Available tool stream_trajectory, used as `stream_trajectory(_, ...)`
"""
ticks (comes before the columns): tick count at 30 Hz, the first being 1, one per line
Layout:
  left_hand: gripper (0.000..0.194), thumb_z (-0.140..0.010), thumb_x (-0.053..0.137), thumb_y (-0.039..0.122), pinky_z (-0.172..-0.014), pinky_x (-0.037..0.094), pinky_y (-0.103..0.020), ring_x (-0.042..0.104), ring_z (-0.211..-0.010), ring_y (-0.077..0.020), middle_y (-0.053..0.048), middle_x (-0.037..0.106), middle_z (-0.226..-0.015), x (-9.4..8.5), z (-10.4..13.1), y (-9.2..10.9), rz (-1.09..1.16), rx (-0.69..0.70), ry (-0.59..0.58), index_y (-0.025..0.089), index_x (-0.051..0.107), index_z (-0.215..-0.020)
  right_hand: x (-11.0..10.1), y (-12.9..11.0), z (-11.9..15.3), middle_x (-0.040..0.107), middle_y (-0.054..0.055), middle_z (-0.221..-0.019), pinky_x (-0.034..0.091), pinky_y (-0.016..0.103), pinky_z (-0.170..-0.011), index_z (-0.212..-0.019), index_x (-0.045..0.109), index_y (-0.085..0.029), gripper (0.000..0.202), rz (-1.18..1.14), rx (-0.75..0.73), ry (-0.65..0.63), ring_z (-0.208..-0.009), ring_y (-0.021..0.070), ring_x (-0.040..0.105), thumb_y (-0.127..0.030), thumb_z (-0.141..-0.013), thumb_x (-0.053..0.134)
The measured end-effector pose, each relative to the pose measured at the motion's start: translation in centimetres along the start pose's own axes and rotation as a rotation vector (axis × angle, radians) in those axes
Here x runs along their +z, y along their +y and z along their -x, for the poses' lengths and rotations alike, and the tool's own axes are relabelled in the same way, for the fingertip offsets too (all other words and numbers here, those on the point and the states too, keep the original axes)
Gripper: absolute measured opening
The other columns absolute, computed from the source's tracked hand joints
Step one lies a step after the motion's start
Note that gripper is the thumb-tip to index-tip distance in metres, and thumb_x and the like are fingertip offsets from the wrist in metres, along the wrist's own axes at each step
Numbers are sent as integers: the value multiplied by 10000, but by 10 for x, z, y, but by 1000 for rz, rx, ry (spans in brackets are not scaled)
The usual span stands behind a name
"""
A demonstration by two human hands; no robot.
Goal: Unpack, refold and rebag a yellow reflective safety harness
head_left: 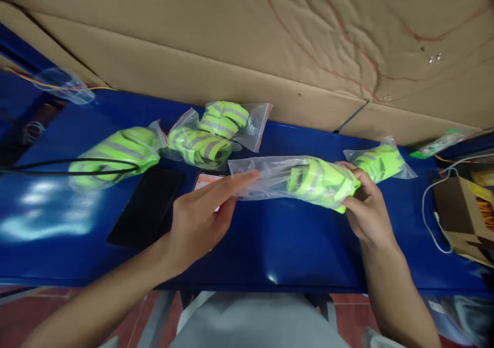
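Above the front half of the blue table, my hands hold a clear plastic bag [266,177] stretched out sideways. A neon-yellow reflective strap bundle [320,180] with grey stripes fills its right part. My left hand [204,216] pinches the bag's flat, unfilled end, index finger stretched along it and thumb below. My right hand [365,204] is closed around the bundle's right end, thumb in front and fingers behind. Whether the yellow material there sticks out of the bag, I cannot tell. Partly behind my left hand lies a phone with a lit screen [205,179].
Similar bagged bundles lie at the left [123,150], the back middle [224,119] and the right [380,161]. A dark phone [148,206] and black cable [77,167] are at left. A clear cup [71,85] stands behind. An open cardboard box [459,209] and white cable [424,204] sit right.
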State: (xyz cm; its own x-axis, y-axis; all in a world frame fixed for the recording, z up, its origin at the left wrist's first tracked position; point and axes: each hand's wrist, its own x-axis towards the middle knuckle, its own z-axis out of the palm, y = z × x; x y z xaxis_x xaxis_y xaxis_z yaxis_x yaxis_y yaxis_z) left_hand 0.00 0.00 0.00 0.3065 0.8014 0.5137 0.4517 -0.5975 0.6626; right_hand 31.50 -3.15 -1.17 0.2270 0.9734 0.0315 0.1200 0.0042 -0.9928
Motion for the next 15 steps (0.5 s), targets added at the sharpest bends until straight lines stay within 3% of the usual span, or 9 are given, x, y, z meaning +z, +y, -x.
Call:
stream_trajectory(3,488,-926,661,42,-802,673,-203,801,-868,-115,90,812,-1118,-8,-4,-7,-34,-63,38,361,726,-1289,-8,-4,-4,756,37,-1106,580,382,-809,-885,635,-256,263,-17,104,26,-1022,286,726,-289,-725,841)
stream_trajectory(6,396,-944,727,147,-721,671,-180,783,-827,-91,110,802,-1088,-21,-18,-19,73,-196,268,329,712,-1295,-21,-15,-13,766,75,-1141,555,370,-717,-1003,707,-252,174,-159,96,164,-1007,291,732,-327,-860,640)
stream_trajectory(8,430,-977,711,218,-873,704,-257,778,-975,-115,102,766,-1197,-25,-28,-26,243,-259,391,318,630,-1388,-24,-21,-18,727,74,-1288,520,321,-637,-1057,744,-241,256,-255,50,260,-1075,273,716,-328,-887,573)
stream_trajectory(10,516,-990,705,269,-1084,651,-336,709,-1231,-156,84,706,-1347,-23,-33,-33,395,-290,348,339,533,-1471,-20,-23,-21,700,52,-1352,534,294,-656,-1099,755,-244,278,-321,67,314,-1134,255,702,-306,-870,611)
stream_trajectory(12,628,-965,741,332,-1210,559,-391,581,-1427,-206,49,594,-1524,-16,-33,-39,468,-284,253,384,462,-1525,-8,-19,-19,727,52,-1298,587,327,-792,-1123,748,-237,315,-368,97,307,-1167,265,698,-286,-821,676)
stream_trajectory(15,837,-928,765,422,-1266,471,-528,453,-1534,-312,14,255,-1749,-7,-26,-47,407,-224,144,466,288,-1616,11,-8,-11,778,42,-1101,607,402,-880,-1072,732,-220,348,-396,193,225,-1048,278,733,-285,-734,784)
